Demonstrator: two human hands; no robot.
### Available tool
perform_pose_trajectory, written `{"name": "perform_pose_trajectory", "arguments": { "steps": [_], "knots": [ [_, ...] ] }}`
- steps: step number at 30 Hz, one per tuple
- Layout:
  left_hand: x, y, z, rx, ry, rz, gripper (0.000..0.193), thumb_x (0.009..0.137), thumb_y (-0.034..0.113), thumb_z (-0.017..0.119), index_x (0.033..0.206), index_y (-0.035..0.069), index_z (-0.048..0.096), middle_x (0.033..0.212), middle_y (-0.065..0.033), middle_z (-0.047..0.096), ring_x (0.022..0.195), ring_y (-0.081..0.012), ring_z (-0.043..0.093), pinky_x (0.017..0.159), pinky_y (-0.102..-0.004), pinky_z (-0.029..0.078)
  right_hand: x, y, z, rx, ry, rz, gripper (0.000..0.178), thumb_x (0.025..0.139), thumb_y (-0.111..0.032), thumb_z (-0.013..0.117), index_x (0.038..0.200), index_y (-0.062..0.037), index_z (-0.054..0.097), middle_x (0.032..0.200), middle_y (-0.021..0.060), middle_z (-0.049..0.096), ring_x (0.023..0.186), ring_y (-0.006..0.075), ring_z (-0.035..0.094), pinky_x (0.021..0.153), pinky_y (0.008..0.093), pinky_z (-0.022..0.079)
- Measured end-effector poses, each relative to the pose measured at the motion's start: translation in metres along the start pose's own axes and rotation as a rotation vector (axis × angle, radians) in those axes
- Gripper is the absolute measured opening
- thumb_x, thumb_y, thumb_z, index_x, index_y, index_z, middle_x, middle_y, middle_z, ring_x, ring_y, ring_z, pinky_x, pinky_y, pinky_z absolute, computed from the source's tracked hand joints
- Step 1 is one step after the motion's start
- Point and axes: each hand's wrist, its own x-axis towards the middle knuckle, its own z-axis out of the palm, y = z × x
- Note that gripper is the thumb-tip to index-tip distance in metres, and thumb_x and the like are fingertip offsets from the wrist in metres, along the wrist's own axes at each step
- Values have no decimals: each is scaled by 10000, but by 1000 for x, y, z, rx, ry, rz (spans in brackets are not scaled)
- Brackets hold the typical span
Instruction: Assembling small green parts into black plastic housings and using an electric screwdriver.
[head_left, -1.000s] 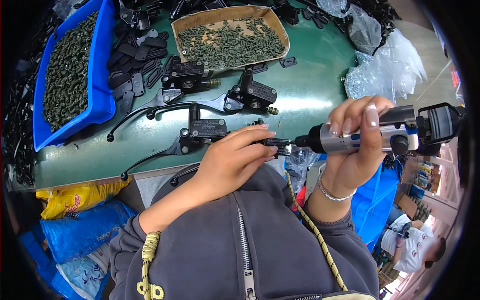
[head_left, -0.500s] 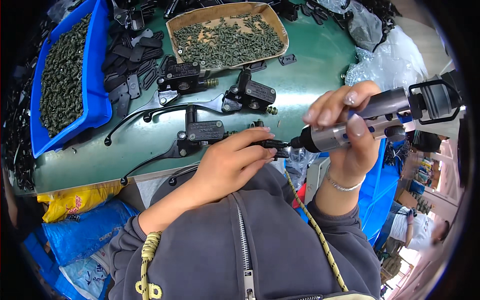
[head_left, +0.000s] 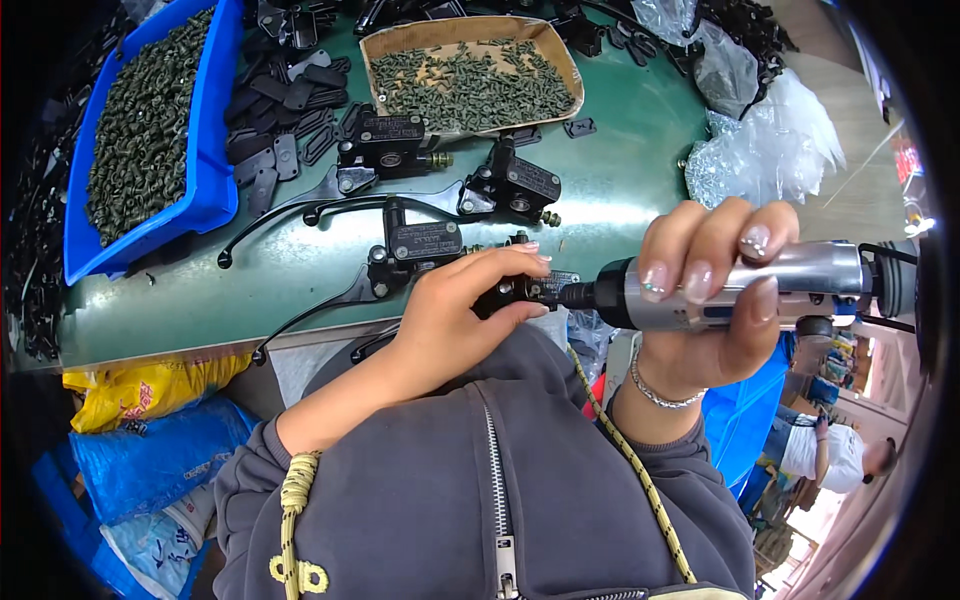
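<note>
My left hand [head_left: 450, 305] is closed around a black brake lever assembly [head_left: 512, 291] near the table's front edge, with the thumb and fingers on either side of it. Much of that assembly is hidden by the hand. In my right hand [head_left: 715, 280] is a silver power screwdriver [head_left: 780, 275] with a black nose, held almost level. Its bit [head_left: 572, 295] points left and meets the assembly beside my left fingertips; a screw there cannot be made out. Beyond my left hand lie more brake lever assemblies, one nearby [head_left: 422, 242], another to the right [head_left: 520, 182], a third farther back [head_left: 385, 155].
A blue bin [head_left: 212, 150] full of dark screws stands at the left. A cardboard tray [head_left: 400, 48] of screws sits at the back. Black cover plates [head_left: 287, 155] lie between them. Clear plastic bags [head_left: 760, 155] lie at the right. A person [head_left: 835, 455] is in the background.
The screwdriver has swung more level and its bit has moved left along the assembly. My left fingers have shifted from lying over the assembly to a wider thumb-and-finger grip.
</note>
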Motion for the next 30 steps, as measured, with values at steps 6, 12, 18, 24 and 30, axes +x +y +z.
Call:
{"name": "perform_pose_trajectory", "arguments": {
  "steps": [6, 12, 18, 24, 30],
  "knots": [
    [0, 0, -2, -26, -17, -2, 214, 791, 57, 789, 959, 18, 664, 1131, -104, 712, 1173, -270, 644, 962, -363, 522, 0, 8, 2, -14, 9, 7, 250, 921, -133, 619, 1086, -27, 465, 776, 140, 576, 654, 272, 609, 606, 387, 550],
    [2, 2, -5, -43, -44, -25, 192, 790, -19, 765, 932, 7, 639, 1157, -140, 708, 1212, -293, 623, 1034, -399, 481, -1, 10, -2, 9, 18, 24, 250, 916, -132, 623, 1079, -28, 465, 771, 139, 575, 650, 275, 609, 609, 390, 553],
    [2, 3, -6, -40, -47, -44, 177, 796, -14, 755, 926, 11, 637, 1160, -140, 708, 1226, -293, 615, 1036, -400, 478, -1, 12, -4, 10, 10, 33, 238, 916, -136, 624, 1067, -28, 474, 767, 139, 579, 644, 274, 606, 603, 385, 553],
    [2, 1, -6, -55, -49, -30, 169, 805, 15, 752, 934, 15, 643, 1149, -134, 709, 1215, -288, 621, 1014, -389, 490, 1, 13, -10, 101, -83, 30, 245, 901, -125, 648, 1053, -21, 488, 743, 140, 587, 641, 274, 610, 594, 381, 555],
    [2, -1, -8, -14, -72, 14, 221, 815, 82, 766, 1002, 46, 654, 1145, -107, 705, 1185, -278, 636, 959, -369, 522, 13, 17, -11, 204, -340, 42, 264, 874, -82, 681, 1049, -20, 494, 725, 140, 586, 624, 271, 606, 582, 381, 555]
  ]
}}
